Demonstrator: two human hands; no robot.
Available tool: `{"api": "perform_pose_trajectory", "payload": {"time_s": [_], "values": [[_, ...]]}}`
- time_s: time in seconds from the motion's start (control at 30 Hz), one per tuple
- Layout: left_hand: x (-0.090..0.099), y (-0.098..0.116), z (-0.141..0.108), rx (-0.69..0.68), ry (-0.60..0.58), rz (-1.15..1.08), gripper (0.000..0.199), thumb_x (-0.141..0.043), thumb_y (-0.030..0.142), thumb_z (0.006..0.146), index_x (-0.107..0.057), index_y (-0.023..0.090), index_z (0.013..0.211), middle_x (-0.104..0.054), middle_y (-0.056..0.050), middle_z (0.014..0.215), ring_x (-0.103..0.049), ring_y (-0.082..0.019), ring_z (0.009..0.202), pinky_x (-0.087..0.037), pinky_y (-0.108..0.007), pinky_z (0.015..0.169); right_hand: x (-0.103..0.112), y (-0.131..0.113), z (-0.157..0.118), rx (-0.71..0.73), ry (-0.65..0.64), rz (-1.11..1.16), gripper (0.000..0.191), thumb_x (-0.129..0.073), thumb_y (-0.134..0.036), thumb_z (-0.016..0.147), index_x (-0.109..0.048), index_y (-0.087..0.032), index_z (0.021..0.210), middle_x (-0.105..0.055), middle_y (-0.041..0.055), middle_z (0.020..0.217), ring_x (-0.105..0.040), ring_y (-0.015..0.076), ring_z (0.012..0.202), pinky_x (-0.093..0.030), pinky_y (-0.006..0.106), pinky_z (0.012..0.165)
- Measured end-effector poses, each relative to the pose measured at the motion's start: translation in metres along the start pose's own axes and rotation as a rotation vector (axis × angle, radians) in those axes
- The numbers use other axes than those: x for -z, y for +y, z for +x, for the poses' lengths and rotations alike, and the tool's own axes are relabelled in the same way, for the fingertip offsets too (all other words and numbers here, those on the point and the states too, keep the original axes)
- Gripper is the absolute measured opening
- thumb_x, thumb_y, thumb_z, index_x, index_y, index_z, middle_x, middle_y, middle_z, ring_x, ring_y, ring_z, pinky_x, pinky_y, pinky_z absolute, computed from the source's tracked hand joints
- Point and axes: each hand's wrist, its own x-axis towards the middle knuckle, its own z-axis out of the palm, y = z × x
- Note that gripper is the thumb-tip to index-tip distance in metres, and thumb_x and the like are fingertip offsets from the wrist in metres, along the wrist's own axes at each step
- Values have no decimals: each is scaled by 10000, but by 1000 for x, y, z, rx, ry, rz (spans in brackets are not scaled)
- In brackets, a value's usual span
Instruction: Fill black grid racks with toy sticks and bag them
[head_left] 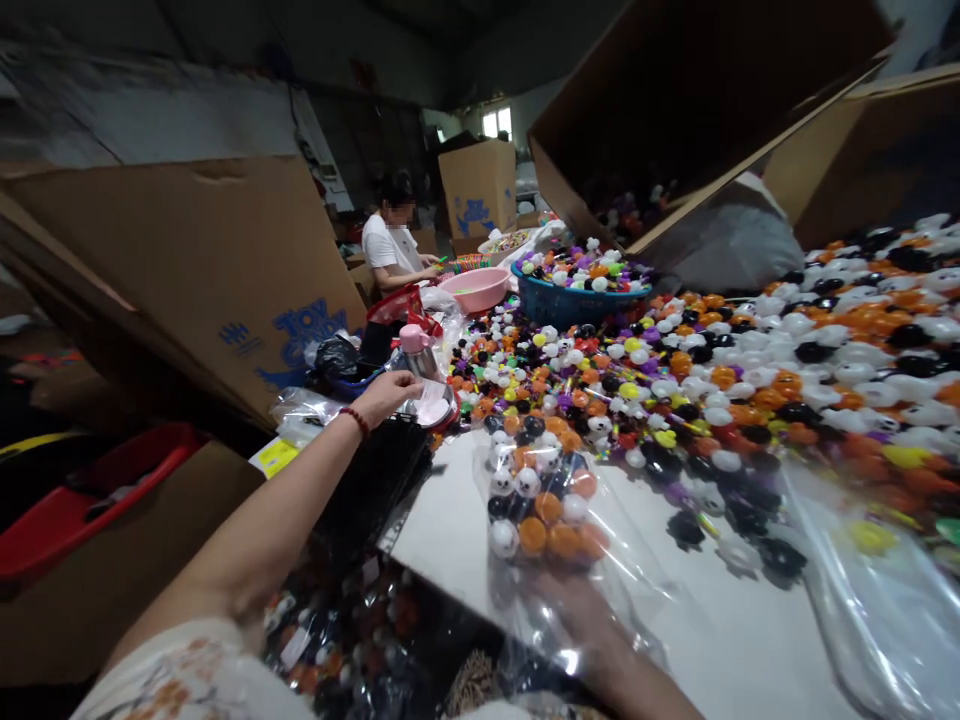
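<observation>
My left hand (384, 397), with a red bead bracelet at the wrist, reaches forward and pinches a small white paper slip (433, 404). Just beyond it stands a steel flask with a pink lid (413, 340). A clear plastic bag (616, 530) lies on the white tabletop (450, 510), filled with orange, white and black round toys (547, 507), some with printed faces. Below these toys is my right hand (562, 600), partly seen through the bag's film. It is blurred and its fingers are hidden, so its grip cannot be made out.
Loose toys (795, 340) are heaped over the right side. A blue basin (577, 305), a pink basin (478, 289) and a tilted carton (705, 110) stand behind. Clear bags (885, 610) lie at right. A co-worker (390, 245) sits beyond a large carton (187, 260). Bagged toys (352, 640) are below.
</observation>
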Motion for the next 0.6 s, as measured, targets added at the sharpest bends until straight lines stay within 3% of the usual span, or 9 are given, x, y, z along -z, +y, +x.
{"api": "perform_pose_trajectory", "payload": {"time_s": [0.1,0.2,0.27,0.33,0.43,0.53,0.6], "values": [[-16,37,-73,-74,-48,-123,406,-511,561,840,-514,175,715,-479,38,630,-435,-104,596,-323,-225,538,41,-25,-28,-132,-108,167,305,-507,-385,932,-751,-216,1004,-736,82,1032,-668,239,991,-517,347,907],[-36,77,-157,-222,-175,-206,374,-507,477,914,-523,173,697,-510,26,664,-457,-104,630,-337,-222,561,85,-58,-60,-323,-204,387,299,-569,-407,910,-726,-177,799,-720,58,822,-664,196,803,-528,292,763],[-51,102,-205,-326,-218,-190,345,-486,380,951,-509,173,675,-513,23,649,-461,-98,614,-346,-225,571,105,-79,-80,-374,-133,514,240,-620,-385,884,-687,-178,782,-701,47,800,-652,180,771,-532,275,725],[-71,124,-239,-451,-235,-235,303,-479,297,958,-499,175,681,-515,20,651,-463,-93,606,-351,-227,571,114,-95,-95,-351,53,562,161,-706,-346,819,-656,-203,873,-704,64,978,-657,195,866,-551,286,749],[-101,148,-260,-574,-213,-325,276,-479,245,956,-510,179,690,-520,12,642,-474,-100,605,-368,-239,567,113,-105,-105,-200,315,440,255,-751,-280,767,-622,-242,985,-641,93,1216,-637,230,1027,-562,321,827],[-118,158,-258,-649,-175,-376,311,-444,266,984,-527,184,695,-527,4,630,-490,-112,601,-393,-255,567,108,-105,-103,-25,284,341,75,-586,-245,889,-649,-240,928,-682,81,1021,-652,209,941,-558,307,819],[-122,155,-254,-697,-100,-374,352,-370,368,1017,-570,182,795,-572,-24,707,-537,-134,665,-446,-272,618,110,-100,-102,1,210,339,174,-506,-254,932,-676,-230,905,-682,73,915,-657,197,856,-560,288,769]]}}
